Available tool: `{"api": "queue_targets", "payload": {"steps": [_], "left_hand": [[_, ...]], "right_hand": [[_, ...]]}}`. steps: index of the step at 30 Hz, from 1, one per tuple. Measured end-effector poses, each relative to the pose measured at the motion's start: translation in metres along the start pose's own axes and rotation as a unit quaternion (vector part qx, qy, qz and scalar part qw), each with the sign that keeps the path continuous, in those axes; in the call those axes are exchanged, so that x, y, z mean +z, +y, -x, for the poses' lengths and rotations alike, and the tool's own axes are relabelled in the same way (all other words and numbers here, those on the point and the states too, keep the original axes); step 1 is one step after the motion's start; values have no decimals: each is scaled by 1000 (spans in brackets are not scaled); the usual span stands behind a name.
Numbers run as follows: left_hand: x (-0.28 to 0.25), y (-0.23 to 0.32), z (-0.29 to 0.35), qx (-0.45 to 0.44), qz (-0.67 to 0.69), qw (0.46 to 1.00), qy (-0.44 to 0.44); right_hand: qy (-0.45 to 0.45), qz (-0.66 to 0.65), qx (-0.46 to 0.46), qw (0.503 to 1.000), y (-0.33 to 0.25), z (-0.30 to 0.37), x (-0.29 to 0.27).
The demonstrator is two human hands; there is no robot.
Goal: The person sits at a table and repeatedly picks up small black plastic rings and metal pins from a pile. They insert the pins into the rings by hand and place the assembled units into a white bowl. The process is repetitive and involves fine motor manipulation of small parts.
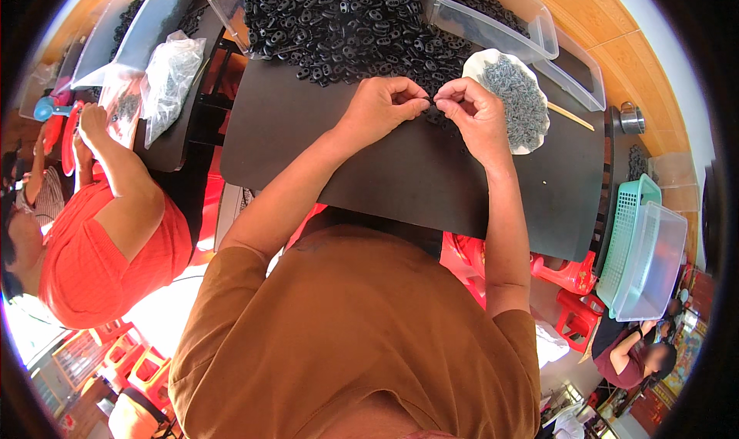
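My left hand and my right hand meet above the dark table, thumb and forefinger of each pinched together. A small black plastic piece shows between the fingertips, mostly covered by them. Just beyond the hands spreads a big heap of black oval two-holed plastic pieces, which look like cord locks. A few loose black bits lie under my fingers. Close by my right hand, a white scalloped dish holds many tiny grey parts, too small to name.
Clear plastic bins stand at the back right, near a wooden stick. A green basket is right of the table. To the left, a person in red works beside a plastic bag. Red stools stand below the table.
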State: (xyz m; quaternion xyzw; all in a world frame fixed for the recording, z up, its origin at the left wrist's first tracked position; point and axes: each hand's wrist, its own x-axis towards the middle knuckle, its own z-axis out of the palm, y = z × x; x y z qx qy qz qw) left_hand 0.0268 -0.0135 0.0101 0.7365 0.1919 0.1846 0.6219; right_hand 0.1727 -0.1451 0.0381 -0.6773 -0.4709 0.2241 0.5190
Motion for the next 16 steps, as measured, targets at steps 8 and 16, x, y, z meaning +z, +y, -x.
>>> {"api": "queue_targets", "payload": {"steps": [8, 16], "left_hand": [[1, 1, 1, 53, -48, 997, 22], [-1, 3, 3, 55, -77, 995, 16]], "right_hand": [[-3, 67, -45, 997, -6, 1, 2], [-18, 105, -50, 993, -6, 1, 2]]}}
